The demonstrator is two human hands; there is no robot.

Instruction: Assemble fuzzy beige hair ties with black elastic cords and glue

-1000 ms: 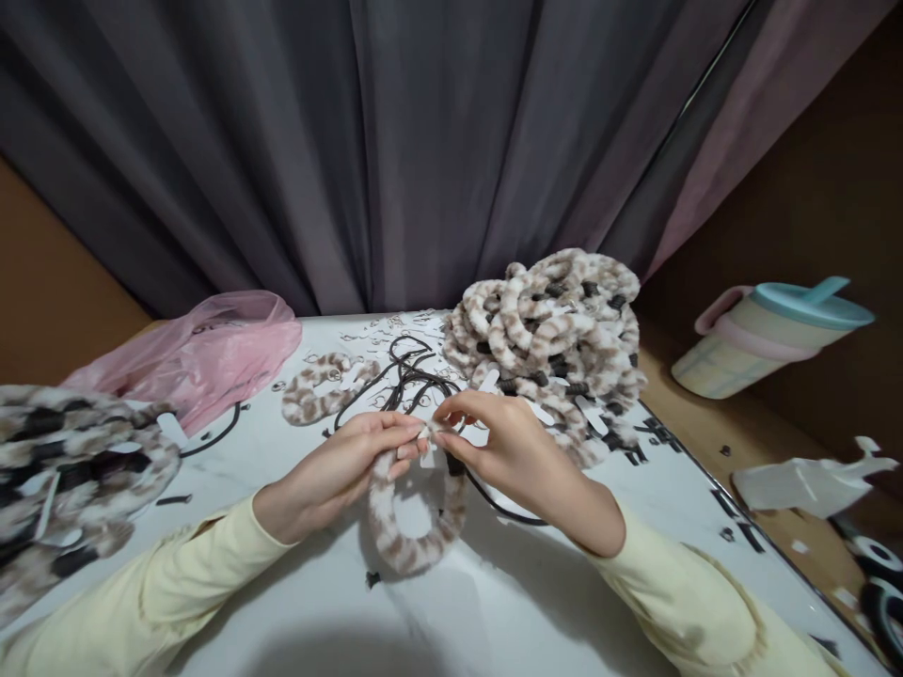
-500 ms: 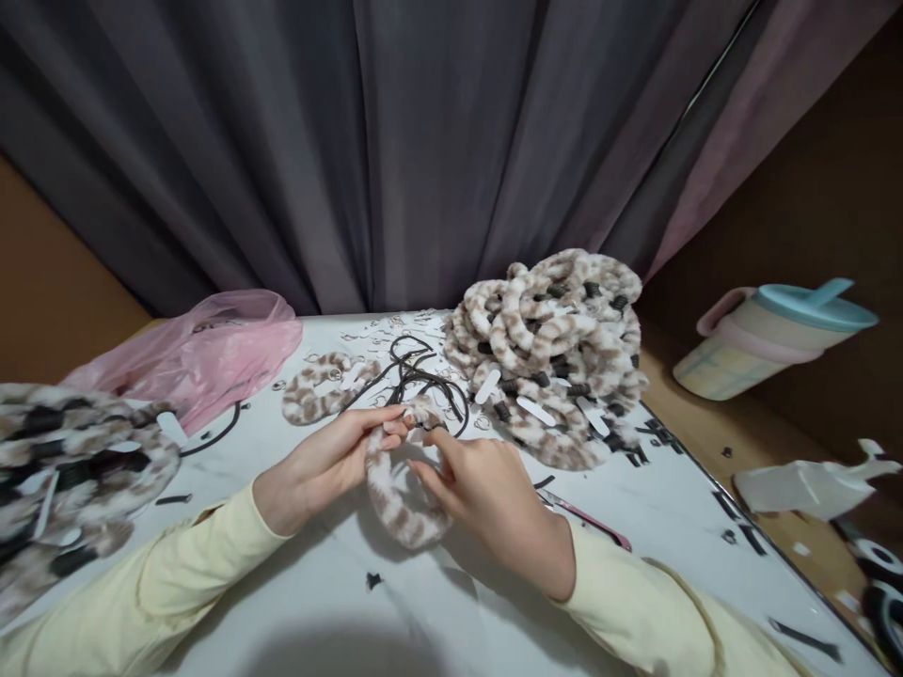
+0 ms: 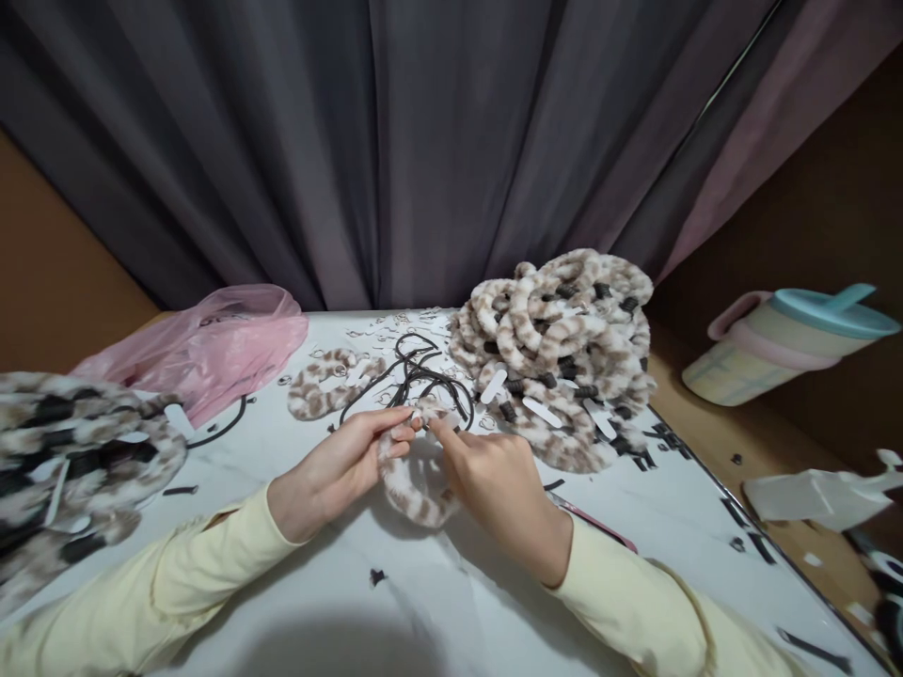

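A fluffy white-and-brown plush ring [image 3: 416, 503] hangs between my hands above the white table. My left hand [image 3: 339, 475] pinches the top of its left side between thumb and fingers. My right hand [image 3: 498, 489] is closed at the top right of the ring, its index finger against the plush near the left fingertips; its thumb and the other fingertips are mostly hidden. A small light part shows at the left fingertips, too small to name. Behind the hands lies a tangle of dark cords [image 3: 423, 376].
Plush rings with dark cord wraps and white tags form a pile [image 3: 564, 348] at the right and another [image 3: 77, 461] at the left. A pink plastic bag [image 3: 212, 338], a pink-handled tool [image 3: 603, 528], cord scraps, metal rings and a lidded cup [image 3: 783, 343] stand or lie around.
My right hand left its pinch at the ring's top, dropped to its right side, then rose back toward the left fingertips. The pink-handled tool came into sight. The view shifted slightly.
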